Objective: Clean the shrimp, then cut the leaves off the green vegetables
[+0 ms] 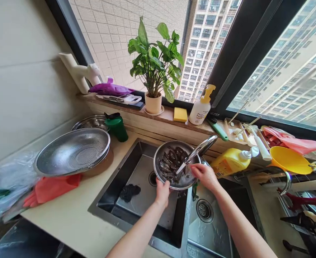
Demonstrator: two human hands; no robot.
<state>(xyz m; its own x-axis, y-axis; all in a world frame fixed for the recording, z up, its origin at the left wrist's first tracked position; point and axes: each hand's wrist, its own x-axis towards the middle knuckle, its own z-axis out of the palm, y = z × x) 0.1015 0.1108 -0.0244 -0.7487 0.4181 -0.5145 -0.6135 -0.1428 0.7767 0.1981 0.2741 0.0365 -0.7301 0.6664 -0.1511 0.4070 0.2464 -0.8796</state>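
Note:
My left hand grips the near rim of a round metal strainer bowl held over the left basin of a double sink. Dark wet pieces of food lie inside the strainer. A chrome tap spout reaches over the strainer and water runs from it. My right hand is at the strainer's right rim, beside the tap spout, with its fingers curled on the edge.
A large mesh colander sits on the counter at left, with an orange rubber glove by it. A green cup, potted plant, yellow sponge, soap bottle and yellow detergent bottle line the back. A dark scourer lies in the basin.

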